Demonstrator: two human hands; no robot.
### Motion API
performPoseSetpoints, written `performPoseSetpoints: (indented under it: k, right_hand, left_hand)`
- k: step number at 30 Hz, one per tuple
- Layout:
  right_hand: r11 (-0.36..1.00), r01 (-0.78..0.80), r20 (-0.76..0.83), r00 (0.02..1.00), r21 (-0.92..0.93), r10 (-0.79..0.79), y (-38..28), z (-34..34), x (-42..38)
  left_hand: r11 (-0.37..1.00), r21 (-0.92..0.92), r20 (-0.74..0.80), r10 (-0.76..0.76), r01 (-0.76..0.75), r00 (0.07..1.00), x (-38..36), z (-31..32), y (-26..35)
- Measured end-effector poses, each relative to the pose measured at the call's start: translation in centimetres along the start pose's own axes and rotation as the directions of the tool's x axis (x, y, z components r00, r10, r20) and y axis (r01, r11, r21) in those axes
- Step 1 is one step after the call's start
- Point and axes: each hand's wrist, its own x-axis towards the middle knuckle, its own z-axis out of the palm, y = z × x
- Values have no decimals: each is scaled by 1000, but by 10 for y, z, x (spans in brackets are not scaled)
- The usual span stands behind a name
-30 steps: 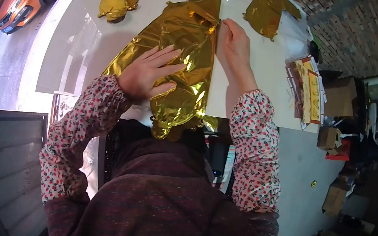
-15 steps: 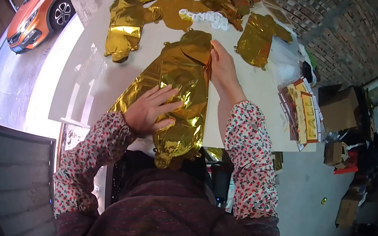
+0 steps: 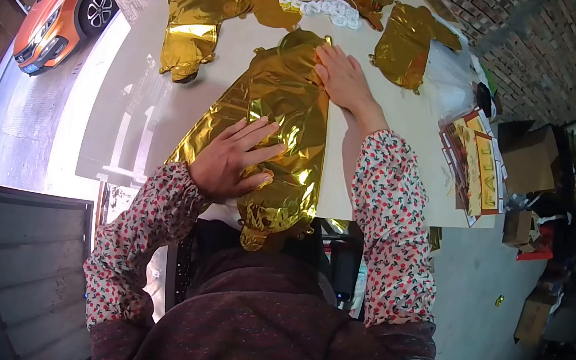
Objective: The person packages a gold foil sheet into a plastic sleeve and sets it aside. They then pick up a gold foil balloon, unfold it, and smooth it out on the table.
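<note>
A flat, shiny gold foil balloon [image 3: 287, 136] lies lengthwise in front of me, its near end hanging over the table's edge toward my lap. My left hand [image 3: 236, 158] rests on its left middle part, fingers spread and flat. At the far right edge of the foil, my right hand [image 3: 343, 77] lies palm down with its fingers stretched out and the fingertips on the foil. Both hands are open, and neither grips anything. Patterned sleeves cover both forearms.
Other gold foil pieces lie on the pale table [image 3: 125, 135], including one at left [image 3: 191, 34] and one at right [image 3: 402, 49]. Small white coiled bundles [image 3: 326, 10] sit at the back. Printed sheets [image 3: 478, 166] lie at the right edge, near cardboard boxes [image 3: 530, 159]. An orange car [image 3: 61, 15] stands outside.
My right hand has gone from holding the foil's far right edge to lying flat there. The raised flap at the far end now lies smoother. My left hand stays on the foil.
</note>
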Motion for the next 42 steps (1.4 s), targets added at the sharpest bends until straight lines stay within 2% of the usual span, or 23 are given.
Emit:
performPoseSetpoints:
  k: [1, 4, 7, 13, 16, 19, 20, 23, 29, 32, 35, 38, 41, 42]
  right_hand:
    - [998, 5, 77, 997, -65, 0, 2, 4, -3]
    - [988, 43, -191, 981, 148, -14, 1, -1, -5]
    - [887, -98, -210, 954, 450, 212, -14, -31, -23]
    - [974, -76, -144, 984, 215, 109, -60, -44, -97]
    - [957, -121, -92, 984, 262, 149, -81, -45, -119]
    - [989, 2, -170, 985, 145, 23, -85, -34, -129]
    - [988, -30, -137, 989, 149, 50, -84, -31, -131]
    - [995, 11, -138, 990, 99, 2, -85, -32, -132]
    - [994, 16, -147, 989, 111, 1, -84, -30, -133]
    - [985, 0, -126, 992, 174, 22, -84, -35, -129]
    - [940, -98, -75, 989, 326, 129, -83, -49, -105]
    - [970, 63, -271, 963, 234, 2, -60, -33, -75]
    - [973, 167, -310, 944, 156, -113, -47, -28, -55]
    - [978, 152, -245, 963, 145, -113, -40, -25, -51]
  left_hand:
    - [1000, 1, 9, -2, 2, 1000, -1, 0, 1]
    - [1000, 5, 38, -7, 7, 999, -1, -2, 0]
    - [1000, -17, 28, -6, 7, 1000, 0, -1, 0]
    - [1000, -12, -35, -8, 8, 999, -1, 3, 2]
    - [1000, -21, -21, -21, 21, 1000, -2, 4, 2]
    - [999, -39, -40, -28, 26, 999, -3, 1, 2]
    - [998, -53, -48, -31, 28, 998, -2, 0, 4]
    - [996, -90, -36, -30, 26, 999, -5, -1, 6]
    - [999, -19, -8, 33, -34, 999, -6, 5, -4]
    - [999, 8, -23, 53, -53, 998, -5, 5, -7]
    - [999, -1, -33, 49, -50, 998, -6, 8, -7]
    - [999, -4, -31, 45, -45, 999, -6, 7, -6]
    - [999, -3, -29, 40, -40, 999, -6, 6, -4]
    - [999, -2, -28, 38, -38, 999, -5, 6, -4]
